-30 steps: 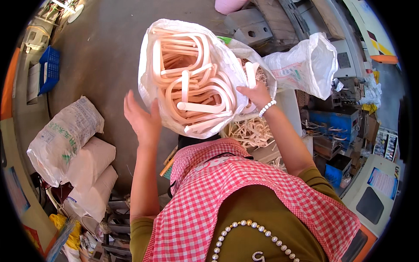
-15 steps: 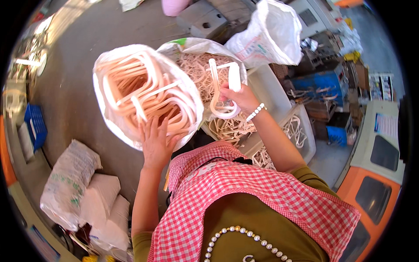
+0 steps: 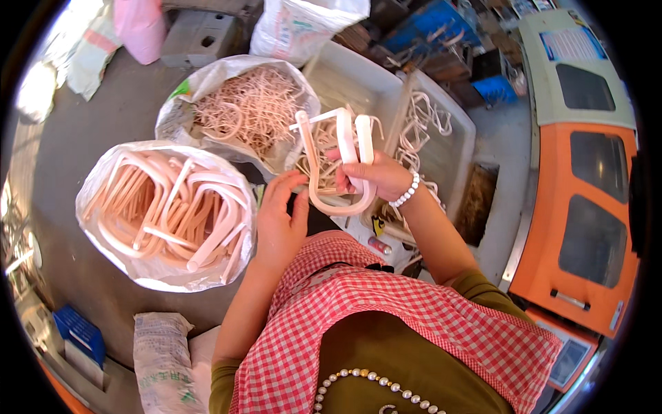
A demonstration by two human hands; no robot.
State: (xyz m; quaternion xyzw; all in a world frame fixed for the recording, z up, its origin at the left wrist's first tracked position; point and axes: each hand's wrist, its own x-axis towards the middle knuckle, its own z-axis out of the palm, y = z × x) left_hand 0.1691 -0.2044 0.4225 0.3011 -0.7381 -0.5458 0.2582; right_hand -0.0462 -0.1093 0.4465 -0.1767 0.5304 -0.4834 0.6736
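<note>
While the person looked down at their work, the right hand [image 3: 376,176] held up a curved peach-pink plastic piece [image 3: 347,141] in front of the body, above a heap of thin pale strips. Its grip was clenched around the upright bars on the piece's right side, leaving the rounded bend at the bottom and the bar ends at the top. A white bead bracelet [image 3: 407,191] circled the right wrist.

The left hand [image 3: 281,217] was near the lower left of the piece, its grip loose, thumb parted from the bent fingers; whether the fingertips touched the piece could not be told.

Just left of that hand, a round-mouthed white sack [image 3: 155,277] stood on the grey floor [image 3: 62,138], filled with similar curved pieces [image 3: 172,207]. Beyond it, a second sack [image 3: 176,117] held a tangle of thin pinkish strips [image 3: 252,103]. Farther right were two pale plastic tubs, then an orange and grey machine [image 3: 550,207] with dark windows.
</note>
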